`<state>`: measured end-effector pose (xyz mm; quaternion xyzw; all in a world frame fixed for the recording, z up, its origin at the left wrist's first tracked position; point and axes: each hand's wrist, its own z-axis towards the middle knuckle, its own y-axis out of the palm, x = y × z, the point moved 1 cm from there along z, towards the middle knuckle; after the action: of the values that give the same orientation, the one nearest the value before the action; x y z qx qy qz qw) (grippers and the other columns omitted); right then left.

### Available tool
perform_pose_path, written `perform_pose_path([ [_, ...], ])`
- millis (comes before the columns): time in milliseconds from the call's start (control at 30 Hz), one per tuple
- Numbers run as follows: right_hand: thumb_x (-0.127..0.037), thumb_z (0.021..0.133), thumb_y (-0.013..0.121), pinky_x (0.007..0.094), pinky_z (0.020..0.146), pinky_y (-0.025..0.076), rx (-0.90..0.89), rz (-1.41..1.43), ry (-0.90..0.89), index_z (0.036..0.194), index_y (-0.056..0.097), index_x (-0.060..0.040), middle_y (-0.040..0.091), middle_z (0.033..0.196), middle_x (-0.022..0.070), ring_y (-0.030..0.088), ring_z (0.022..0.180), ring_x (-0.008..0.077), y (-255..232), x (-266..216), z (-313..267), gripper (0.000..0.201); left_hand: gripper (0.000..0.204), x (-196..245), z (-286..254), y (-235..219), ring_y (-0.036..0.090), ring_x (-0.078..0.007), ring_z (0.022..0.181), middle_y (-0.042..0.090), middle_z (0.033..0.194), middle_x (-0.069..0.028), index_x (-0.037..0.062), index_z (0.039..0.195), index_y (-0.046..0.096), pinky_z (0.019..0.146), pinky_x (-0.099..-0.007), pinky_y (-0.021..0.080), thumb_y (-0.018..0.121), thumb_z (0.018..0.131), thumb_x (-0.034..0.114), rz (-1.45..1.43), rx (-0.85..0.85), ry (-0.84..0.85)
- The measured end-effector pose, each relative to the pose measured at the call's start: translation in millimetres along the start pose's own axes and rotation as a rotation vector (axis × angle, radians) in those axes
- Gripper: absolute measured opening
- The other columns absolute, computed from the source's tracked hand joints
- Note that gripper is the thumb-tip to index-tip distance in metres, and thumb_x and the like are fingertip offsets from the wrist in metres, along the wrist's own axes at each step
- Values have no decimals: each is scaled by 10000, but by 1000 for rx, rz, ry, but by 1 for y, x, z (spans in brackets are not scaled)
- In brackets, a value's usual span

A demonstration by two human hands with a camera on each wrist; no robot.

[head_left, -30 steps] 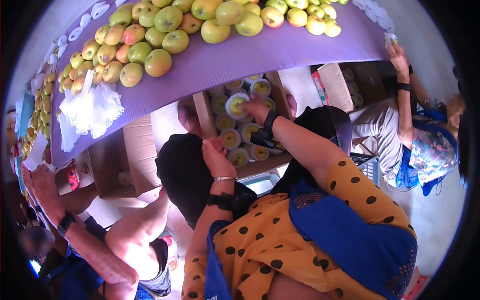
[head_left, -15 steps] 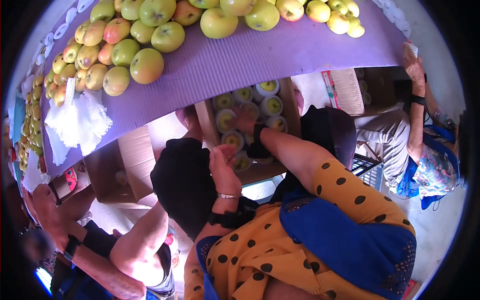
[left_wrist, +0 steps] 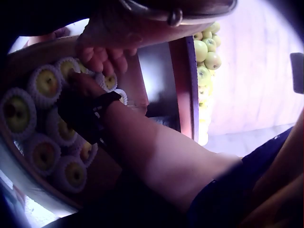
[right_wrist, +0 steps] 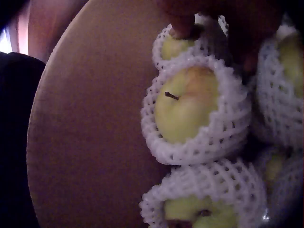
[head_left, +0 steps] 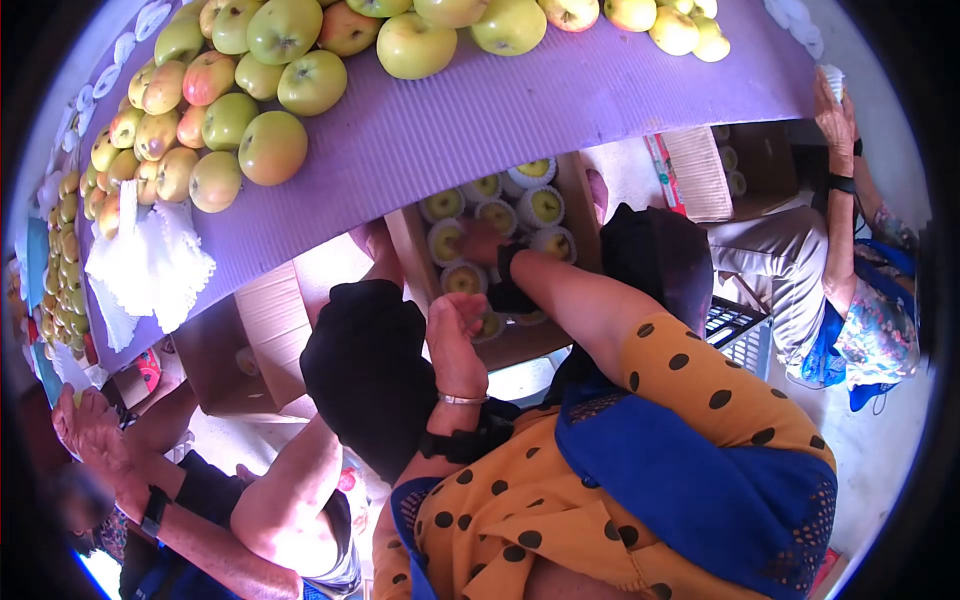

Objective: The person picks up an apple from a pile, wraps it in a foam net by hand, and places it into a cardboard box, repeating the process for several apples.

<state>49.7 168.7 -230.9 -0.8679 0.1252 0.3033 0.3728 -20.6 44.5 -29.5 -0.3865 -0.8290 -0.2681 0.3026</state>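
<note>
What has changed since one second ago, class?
The right hand has left the netted apple it was touching, moving toward the box's left wall; it now touches another apple there. The left hand shifted slightly right. The apple pile stayed put.

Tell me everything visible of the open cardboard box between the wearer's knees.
The brown box, seemingly cardboard, is open on top with plain inner walls. It sits between the wearer's knees; in the head view the purple tabletop hides its far end. Apples in white foam nets are packed inside. The right hand reaches in, touching one.
</note>
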Motion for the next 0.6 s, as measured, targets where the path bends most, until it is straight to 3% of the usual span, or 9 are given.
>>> perform_pose_path([
  [133,-334,759,547,405,869,367,63,-64,40,1093,442,60,494,1092,256,480,1016,368,-1,-13,-2,528,353,-2,2,2,543,-162,848,583,896,-87,59,934,469,738,-280,380,271,913,351,7,-42,-14],
  [233,-341,757,546,390,897,354,29,48,42,1147,392,69,471,1122,260,458,1055,356,4,-3,1,586,358,1,-1,3,542,-167,852,583,897,-90,58,933,468,739,-281,380,274,913,357,5,-43,-19],
  [400,-343,643,667,357,930,341,-69,139,88,1246,269,50,434,1176,243,422,1116,320,-22,-16,-17,823,374,0,-3,2,540,-165,858,581,903,-93,56,933,468,740,-283,379,277,912,377,-16,-54,-23],
  [533,-321,589,712,370,880,385,-8,10,-28,1193,335,53,470,1124,249,469,1056,333,-22,-21,-14,804,372,1,-3,3,538,-162,853,580,905,-94,56,935,469,733,-280,383,275,913,372,-19,-60,-21],
  [600,-246,619,679,398,806,428,-3,-184,-86,1120,396,52,520,1038,247,523,959,351,-32,-38,-24,648,359,1,-3,2,536,-157,843,579,907,-93,51,934,472,722,-273,388,275,914,351,-3,-73,-23],
])
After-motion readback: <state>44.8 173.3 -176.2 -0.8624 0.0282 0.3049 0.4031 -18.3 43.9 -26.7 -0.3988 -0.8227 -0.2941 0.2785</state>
